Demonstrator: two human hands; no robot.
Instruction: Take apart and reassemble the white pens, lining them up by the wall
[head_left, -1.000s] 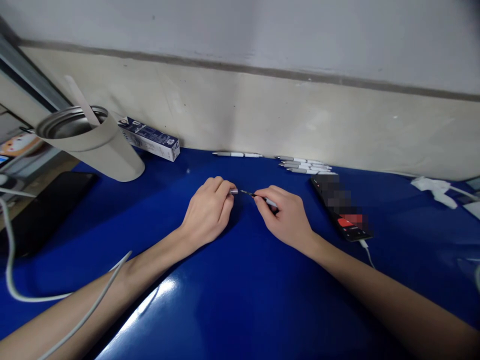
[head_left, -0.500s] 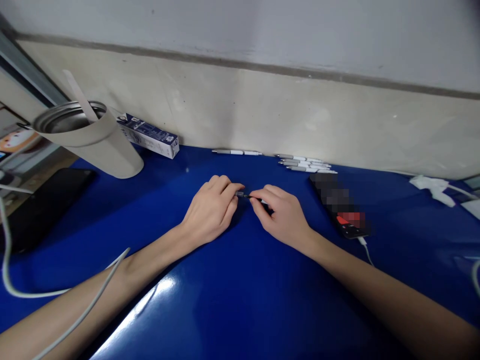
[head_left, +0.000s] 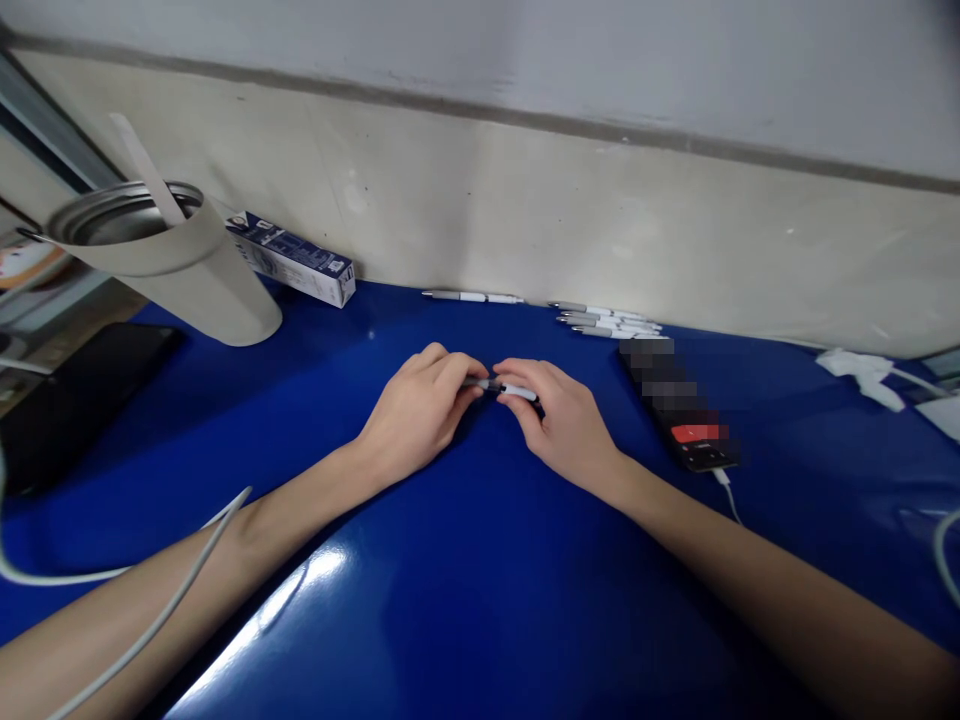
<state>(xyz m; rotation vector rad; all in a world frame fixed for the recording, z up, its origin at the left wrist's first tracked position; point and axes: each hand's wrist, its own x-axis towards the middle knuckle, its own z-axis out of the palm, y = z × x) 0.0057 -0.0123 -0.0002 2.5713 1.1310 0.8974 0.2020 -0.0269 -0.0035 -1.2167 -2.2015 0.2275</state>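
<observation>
My left hand (head_left: 420, 408) and my right hand (head_left: 562, 418) meet above the blue table, both pinching a white-and-silver pen (head_left: 506, 388). The left fingers hold its silver end, and the right fingertips hold its white barrel. The pen lies roughly level, and the fingers partly hide its middle. Several similar pens (head_left: 604, 323) lie in a row along the wall beyond my hands, with one more pen (head_left: 471, 296) to their left.
A black phone (head_left: 675, 405) with a blurred screen lies right of my right hand, its cable trailing toward me. At the back left stand a beige tumbler (head_left: 202, 275) and a blue-and-white box (head_left: 292, 260). A white cable (head_left: 172, 590) crosses my left forearm, and a black slab (head_left: 82, 400) lies far left.
My hands have drawn closer together. The silver part and the dark-tipped white part, apart a second ago, now sit together as one pen. The view has tilted slightly.
</observation>
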